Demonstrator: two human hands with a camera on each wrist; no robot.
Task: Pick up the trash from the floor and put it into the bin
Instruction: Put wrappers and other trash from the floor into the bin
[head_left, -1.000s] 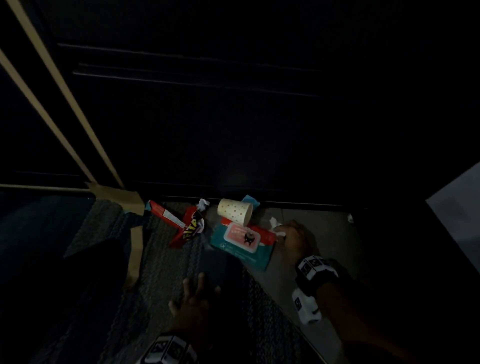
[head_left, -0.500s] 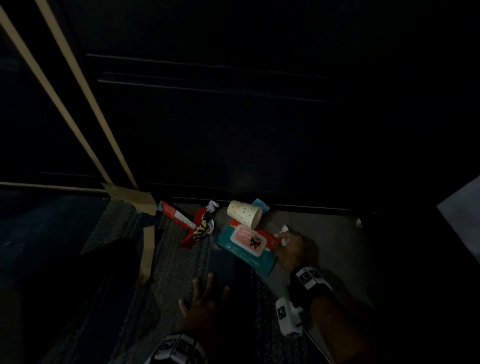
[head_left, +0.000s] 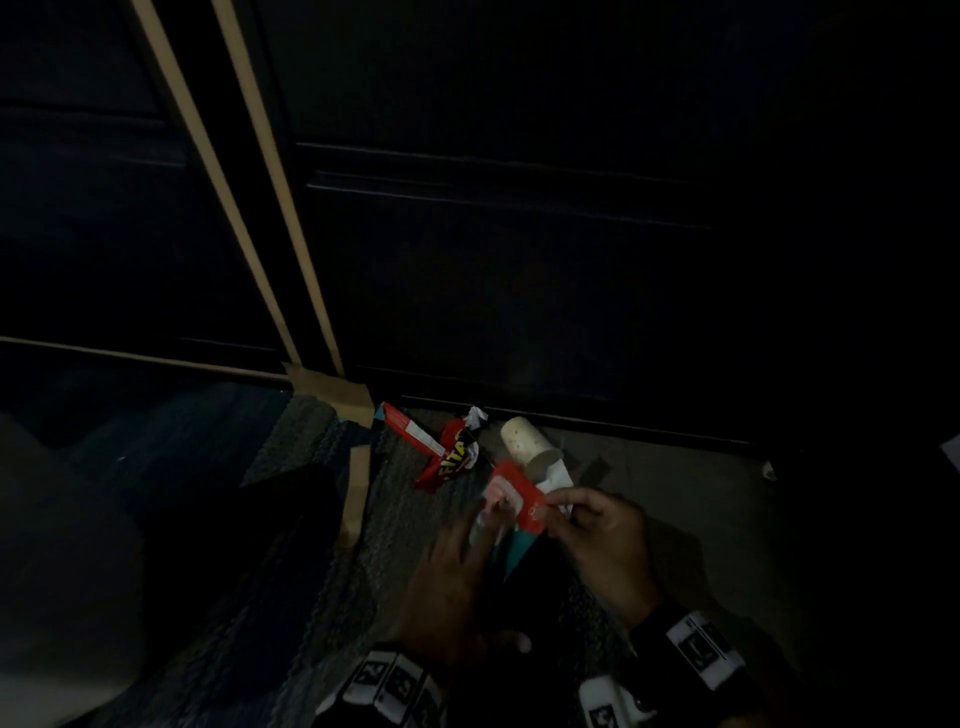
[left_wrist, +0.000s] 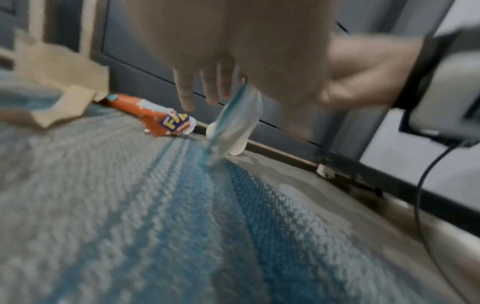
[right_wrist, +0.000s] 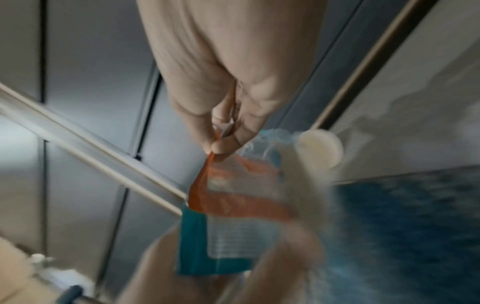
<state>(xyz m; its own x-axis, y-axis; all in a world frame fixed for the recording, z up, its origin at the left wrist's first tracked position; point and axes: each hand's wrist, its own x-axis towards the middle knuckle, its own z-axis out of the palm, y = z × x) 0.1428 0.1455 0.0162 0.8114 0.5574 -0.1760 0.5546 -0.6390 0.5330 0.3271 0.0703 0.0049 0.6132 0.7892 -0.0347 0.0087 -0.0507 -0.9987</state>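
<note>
Head view, L to R; dim lighting.

- Tan tape strips (head_left: 244, 176): upper left, running diag. down dark cabinet front to a tape patch at floor line.
- Woven rug (head_left: 311, 519): grey-blue, lower left to centre of frame.
- Orange-red carton (head_left: 408, 428): lying on rug edge, just below tape patch, by cabinet base.
- Red snack wrapper (head_left: 451, 462): yellow lettering, touching carton's right end; white crumpled scrap at its top.
- Left hand (head_left: 447, 582): lower centre, fingers straight and spread, tips at the pack's left side; grasping nothing that can be seen.
- Wipes pack (head_left: 519, 512): red/teal, centre of frame, lifted off the floor, hanging by its upper edge; lower corner near rug in left wrist view.
- Paper cup (head_left: 524, 441): dotted, on its side on the floor, just above the pack, near cabinet base.
- Right hand (head_left: 597, 530): right of centre, thumb and forefinger pinching pack's top edge.
- Bare floor (head_left: 675, 493): grey, right of rug.
- Bin: cannot tell where.
</note>
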